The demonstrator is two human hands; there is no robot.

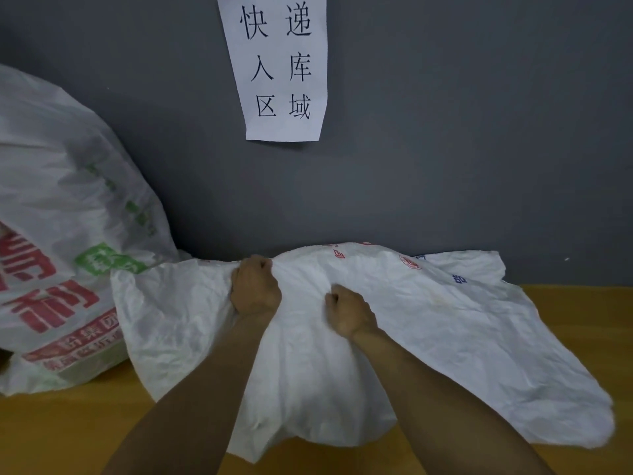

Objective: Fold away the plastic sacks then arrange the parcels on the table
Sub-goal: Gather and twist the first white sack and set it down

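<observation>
Grey wall (445, 166) filled background; wooden table (61, 433) below. White crumpled plastic sack (428, 337) lay spread across table centre. Bulging printed sack (58, 234) stood at left, touching it. Paper sign (277, 66) hung on wall. Left hand (255, 286) and right hand (346, 313), fingers curled tight, gripped bunched sack folds.

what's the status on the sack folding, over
Left hand and right hand both grip the white sack. Sack crumpled on the table, not yet folded. Bulging printed sack at its left, against the wall.
</observation>
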